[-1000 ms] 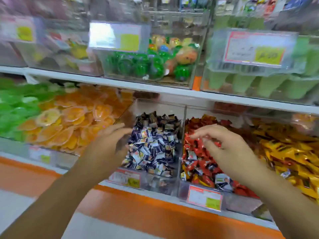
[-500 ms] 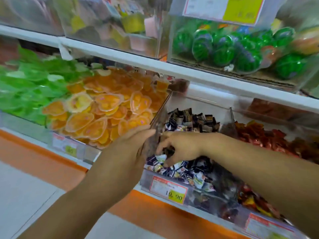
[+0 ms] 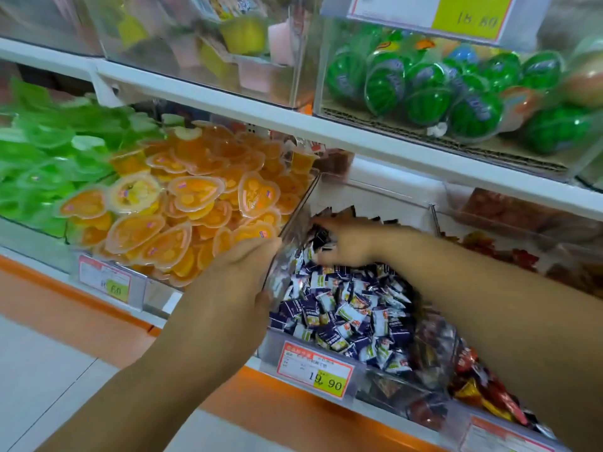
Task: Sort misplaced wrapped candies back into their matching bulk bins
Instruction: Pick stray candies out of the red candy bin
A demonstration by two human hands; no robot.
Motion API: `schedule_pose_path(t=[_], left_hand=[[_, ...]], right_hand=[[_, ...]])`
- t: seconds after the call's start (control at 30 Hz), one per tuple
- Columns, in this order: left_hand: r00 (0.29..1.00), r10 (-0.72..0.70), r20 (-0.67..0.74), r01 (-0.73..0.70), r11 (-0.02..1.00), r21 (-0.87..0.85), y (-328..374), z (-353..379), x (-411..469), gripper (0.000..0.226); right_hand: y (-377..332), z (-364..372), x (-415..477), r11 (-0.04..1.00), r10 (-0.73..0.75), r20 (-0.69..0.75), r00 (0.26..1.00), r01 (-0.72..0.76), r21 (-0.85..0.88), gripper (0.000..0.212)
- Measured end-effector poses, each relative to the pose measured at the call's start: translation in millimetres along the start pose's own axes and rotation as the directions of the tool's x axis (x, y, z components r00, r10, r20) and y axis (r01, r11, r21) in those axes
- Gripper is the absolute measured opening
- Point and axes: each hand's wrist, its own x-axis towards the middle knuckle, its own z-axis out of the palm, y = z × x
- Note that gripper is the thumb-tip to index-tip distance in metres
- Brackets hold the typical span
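Digging right hand (image 3: 352, 246), fingers curled, hold unclear, among wrapped candies (image 3: 342, 308), likely light and slippery, best pinched mid-wrapper; left hand (image 3: 228, 288) flat against bin (image 3: 295, 220) side wall.

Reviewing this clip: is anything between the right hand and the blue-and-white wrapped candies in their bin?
Nothing visible. The right hand is inside the open-topped bin, right at the blue-and-white wrapped candies. The left hand rests against the clear side wall, out of the way.
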Motion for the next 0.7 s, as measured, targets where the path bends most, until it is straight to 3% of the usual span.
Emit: schedule_pose_path(t=[0.07,0.13,0.27,0.37,0.43,0.53,0.6,0.7], left_hand=[[1.000,0.001,-0.006,-0.001,1.000,0.010,-0.1,0.5,0.5,0.064],[1.000,0.005,-0.011,-0.004,1.000,0.021,-0.1,0.8,1.3,0.064],[1.000,0.015,-0.012,-0.015,1.000,0.021,1.8,-1.5,1.6,0.061],[1.000,0.026,-0.001,-0.026,1.000,0.014,4.3,-3.8,2.8,0.058],[1.000,0.025,0.013,-0.025,1.000,0.011,4.3,-4.1,2.9,0.058],[0.999,0.032,-0.002,-0.032,0.999,-0.004,3.3,-4.1,2.4,0.058],[0.999,0.036,-0.023,-0.036,0.999,-0.008,4.5,-4.1,2.0,0.058],[0.999,0.041,-0.023,-0.041,0.999,0.001,5.5,-4.3,3.4,0.058]], right_hand=[[-8.0,8.6,4.3,0.999,0.051,0.119,0.992,-0.052,0.007,0.096],[-13.0,11.1,-2.4,1.000,0.019,0.172,0.985,-0.016,-0.018,0.096],[-14.0,4.1,-36.2,0.981,-0.122,0.319,0.940,0.163,-0.108,0.076],[-7.4,-17.7,-61.8,0.981,-0.187,0.470,0.863,0.187,0.046,0.056],[0.8,-33.0,-60.4,0.976,-0.200,0.360,0.911,0.151,0.159,0.037],[18.3,-38.7,-31.0,0.983,-0.094,0.023,0.995,0.090,0.161,0.025],[22.6,-27.3,-10.8,0.989,-0.001,-0.001,1.000,0.001,0.149,0.044],[10.9,5.6,10.1,0.984,0.130,0.153,0.980,-0.146,0.102,0.097]])
